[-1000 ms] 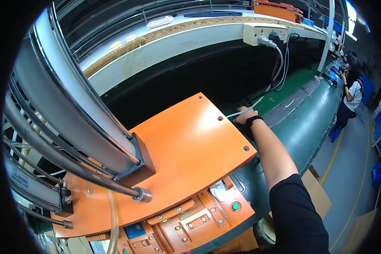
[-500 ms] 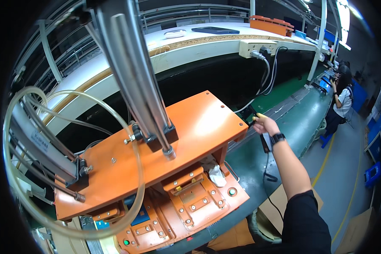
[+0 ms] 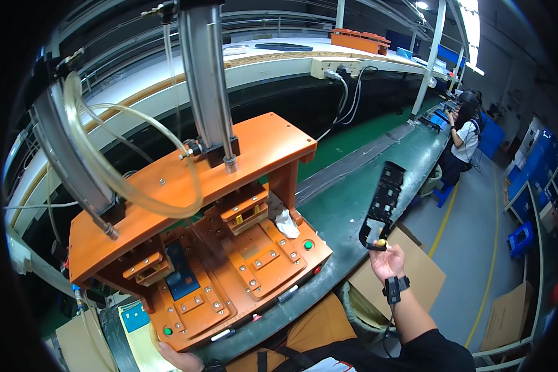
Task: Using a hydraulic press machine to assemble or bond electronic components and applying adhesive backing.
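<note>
My right hand (image 3: 387, 263) is closed on the lower end of a long black plastic panel (image 3: 385, 197), held tilted upward over the green bench. Pale patches and cut-outs show on the panel's face. Something yellow covers a fingertip of that hand. At the lower edge, my left hand (image 3: 178, 358) lies against the left front corner of an orange two-station press (image 3: 248, 152); its fingers are mostly hidden. A blue plate (image 3: 181, 273) lies in the press's left station. The right station's fixture (image 3: 265, 261) shows its orange blocks and screws.
Green buttons (image 3: 308, 245) sit at the press's front corners. A white cloth (image 3: 286, 224) lies by its right post. Pens (image 3: 287, 294) lie along the bench's front edge. A cardboard box (image 3: 409, 273) stands beyond my right hand. Another person (image 3: 465, 136) sits farther down the bench.
My right hand has come back from the bench beyond the press, and the black panel now shows fully, raised in it. The view has shifted, showing more of the press's front and my left hand.
</note>
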`<state>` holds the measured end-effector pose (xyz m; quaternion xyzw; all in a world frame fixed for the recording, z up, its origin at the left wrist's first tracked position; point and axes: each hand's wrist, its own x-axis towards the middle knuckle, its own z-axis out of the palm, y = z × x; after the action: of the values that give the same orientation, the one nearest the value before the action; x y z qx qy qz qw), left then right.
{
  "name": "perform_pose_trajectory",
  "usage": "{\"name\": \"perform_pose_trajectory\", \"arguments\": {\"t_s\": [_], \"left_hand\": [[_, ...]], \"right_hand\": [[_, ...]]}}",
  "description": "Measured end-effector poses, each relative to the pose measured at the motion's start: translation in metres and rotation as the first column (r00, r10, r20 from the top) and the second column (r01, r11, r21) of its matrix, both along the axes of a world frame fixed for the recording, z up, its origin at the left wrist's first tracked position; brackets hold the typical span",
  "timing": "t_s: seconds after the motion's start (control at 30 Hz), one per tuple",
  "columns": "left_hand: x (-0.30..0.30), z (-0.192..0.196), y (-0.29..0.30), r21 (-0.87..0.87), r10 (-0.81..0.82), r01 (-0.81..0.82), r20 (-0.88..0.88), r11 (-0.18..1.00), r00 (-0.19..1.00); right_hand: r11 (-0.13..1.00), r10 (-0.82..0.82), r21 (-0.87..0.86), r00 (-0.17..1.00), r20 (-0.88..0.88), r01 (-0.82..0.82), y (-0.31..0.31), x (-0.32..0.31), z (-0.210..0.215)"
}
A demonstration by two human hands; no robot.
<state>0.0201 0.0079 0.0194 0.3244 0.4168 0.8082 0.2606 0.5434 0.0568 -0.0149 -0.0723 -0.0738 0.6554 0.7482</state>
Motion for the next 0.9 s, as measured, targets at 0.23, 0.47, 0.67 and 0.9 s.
{"name": "perform_pose_trajectory", "arguments": {"t_s": [0.23, 0.47, 0.67, 0.9], "left_hand": [[-0.022, -0.01, -0.017, -0.366, 0.13, -0.213, -0.236, 0.906, 0.963], [0.016, 0.017, -0.067, 0.176, 0.251, -0.183, -0.56, 0.967, 0.79], [0.058, 0.078, -0.083, -0.093, -0.128, 0.45, -0.991, 0.888, 0.049], [0.052, 0.088, -0.065, -0.35, -0.312, 0.158, -0.924, 0.923, -0.223]], "right_hand": [[0.978, 0.178, 0.099, 0.983, 0.044, -0.181, -0.054, -0.048, 0.009], [0.841, 0.538, 0.052, 0.843, 0.021, -0.538, -0.091, -0.121, 0.02], [0.59, 0.808, -0.001, 0.589, 0.017, -0.808, -0.09, -0.193, 0.031], [0.439, 0.898, -0.042, 0.44, -0.02, -0.897, -0.077, -0.231, 0.024]]}}
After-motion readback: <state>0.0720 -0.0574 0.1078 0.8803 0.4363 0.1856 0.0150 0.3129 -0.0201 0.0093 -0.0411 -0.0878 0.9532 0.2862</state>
